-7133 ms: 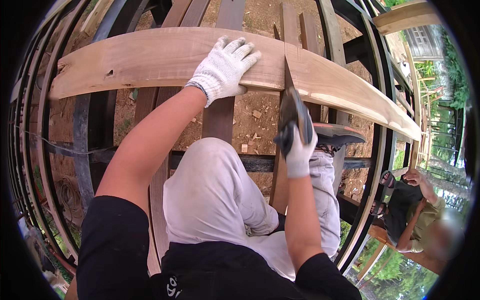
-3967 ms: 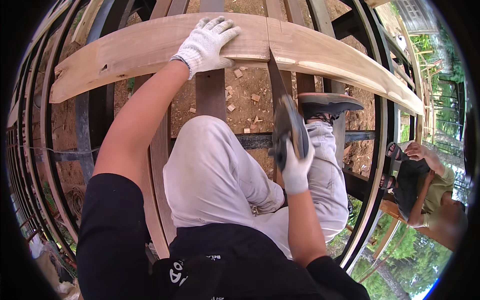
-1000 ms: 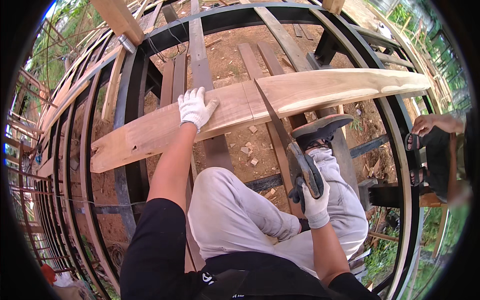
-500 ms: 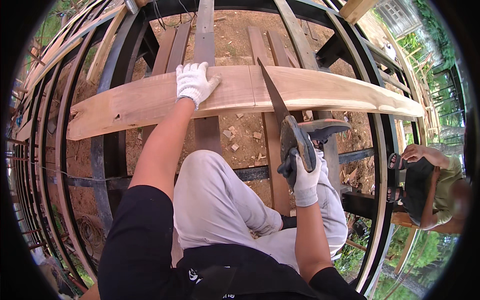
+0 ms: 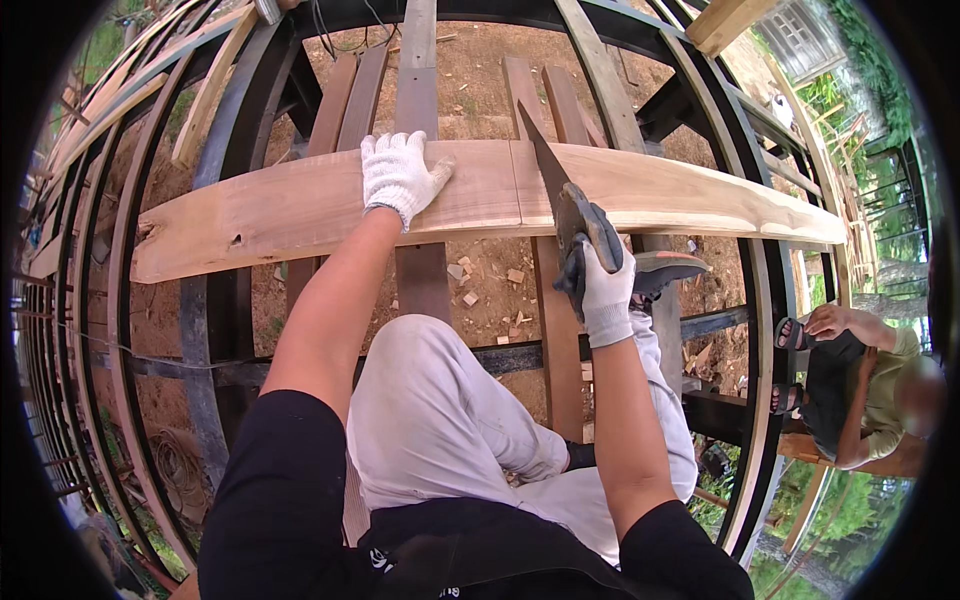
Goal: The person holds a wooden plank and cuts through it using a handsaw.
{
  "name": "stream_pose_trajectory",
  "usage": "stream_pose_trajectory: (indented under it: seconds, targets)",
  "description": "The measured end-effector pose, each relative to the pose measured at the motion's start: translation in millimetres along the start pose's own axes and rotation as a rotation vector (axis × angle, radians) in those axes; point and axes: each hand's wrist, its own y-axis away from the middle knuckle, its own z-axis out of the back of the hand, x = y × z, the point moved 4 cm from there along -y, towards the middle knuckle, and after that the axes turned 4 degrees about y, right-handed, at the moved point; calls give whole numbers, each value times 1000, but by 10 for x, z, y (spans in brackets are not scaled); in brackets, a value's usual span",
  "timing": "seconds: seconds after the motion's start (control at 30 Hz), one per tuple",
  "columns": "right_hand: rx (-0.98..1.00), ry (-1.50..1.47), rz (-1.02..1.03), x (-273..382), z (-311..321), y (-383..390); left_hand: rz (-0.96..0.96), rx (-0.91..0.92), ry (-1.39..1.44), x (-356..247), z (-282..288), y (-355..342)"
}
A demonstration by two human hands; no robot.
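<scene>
A long pale wooden plank [image 5: 690, 190] lies crosswise in front of me over the frame's beams. My left hand [image 5: 400, 178], in a white knitted glove, rests flat on top of it with fingers spread. In a grey-palmed white glove, my right hand [image 5: 605, 285] grips the dark handle of a handsaw [image 5: 545, 165]. The saw blade slants up and away across the plank, just right of a thin straight line on the wood. Whether its teeth touch the plank I cannot tell.
Black metal beams [image 5: 215, 340] and brown boards [image 5: 560, 340] run beneath and around me. Between them, wood offcuts [image 5: 470, 298] are scattered on the earth below. A person [image 5: 865, 390] in sandals sits at the right. My shoe [image 5: 665, 268] is beyond the right hand.
My right hand has pushed the saw forward, away from me, so the handle is nearer the plank. The left hand stays on the wood; the view has shifted slightly.
</scene>
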Motion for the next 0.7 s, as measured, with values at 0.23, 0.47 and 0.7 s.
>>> stream_pose_trajectory:
  seconds: [0.23,0.47,0.7]
  targets:
    - [-17,-243,-158,217,169,597,-33,-83,43,62,-19,8]
    - [-27,-178,-33,329,491,1552,41,-17,-20,146,76,68]
    - [-93,-38,11,61,-108,-273,2,38,24,-49,29,-8]
